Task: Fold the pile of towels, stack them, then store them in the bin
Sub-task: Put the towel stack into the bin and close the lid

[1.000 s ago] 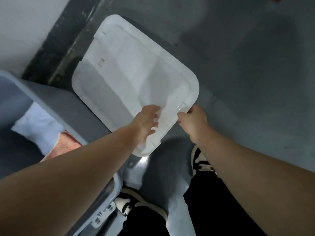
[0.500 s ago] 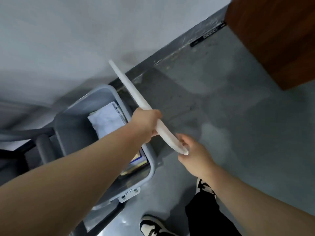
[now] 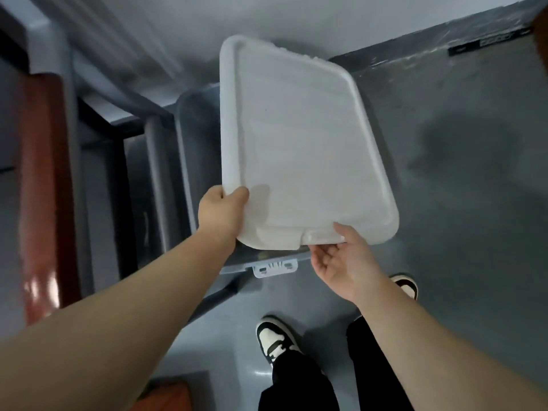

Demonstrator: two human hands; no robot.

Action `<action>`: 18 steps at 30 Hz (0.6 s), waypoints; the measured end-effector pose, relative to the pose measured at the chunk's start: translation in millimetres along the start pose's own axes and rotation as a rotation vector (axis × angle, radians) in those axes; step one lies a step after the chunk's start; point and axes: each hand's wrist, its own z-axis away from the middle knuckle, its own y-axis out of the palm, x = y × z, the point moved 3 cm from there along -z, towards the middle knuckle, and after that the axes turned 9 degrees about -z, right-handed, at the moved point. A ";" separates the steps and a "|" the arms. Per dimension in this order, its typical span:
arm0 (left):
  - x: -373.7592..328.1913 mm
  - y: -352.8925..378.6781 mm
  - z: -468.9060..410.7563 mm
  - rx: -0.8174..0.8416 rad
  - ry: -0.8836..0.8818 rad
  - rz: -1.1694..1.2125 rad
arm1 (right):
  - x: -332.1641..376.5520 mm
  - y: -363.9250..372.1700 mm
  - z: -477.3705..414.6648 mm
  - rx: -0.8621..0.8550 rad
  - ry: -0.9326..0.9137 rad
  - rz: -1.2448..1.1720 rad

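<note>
The left hand (image 3: 221,213) grips the lid (image 3: 299,143) at its near-left corner, thumb on top. The right hand (image 3: 344,259), palm up, pinches the near edge. The lid hangs over the bin (image 3: 185,149), hiding its inside.

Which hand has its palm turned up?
The right hand, holding the near edge of the lid; the left hand grips the corner, knuckles up.

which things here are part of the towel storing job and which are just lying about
Job in hand:
white lid, held by the left hand and right hand
grey bin under the lid

Just lying about:
red-brown wooden furniture
grey pole
black strip by the wall
</note>
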 end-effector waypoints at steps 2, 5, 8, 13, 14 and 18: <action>31.8 -10.4 -14.5 -0.078 -0.045 -0.043 | -20.9 2.6 -10.1 -0.070 -0.009 0.170; 82.9 -25.7 -33.5 -0.142 -0.140 -0.133 | -52.6 6.0 -29.3 -0.131 0.009 0.347; 123.2 -29.5 -44.7 -0.148 -0.286 -0.349 | -71.5 2.7 -49.5 -0.212 0.026 0.470; 156.7 -24.2 -60.6 -0.136 -0.359 -0.322 | -86.0 0.6 -74.3 -0.295 0.032 0.599; 158.6 -22.2 -64.4 -0.133 -0.348 -0.309 | -85.6 -0.4 -77.3 -0.311 0.032 0.618; 160.3 -12.9 -73.3 -0.117 -0.310 -0.278 | -82.3 -6.3 -85.9 -0.385 0.039 0.682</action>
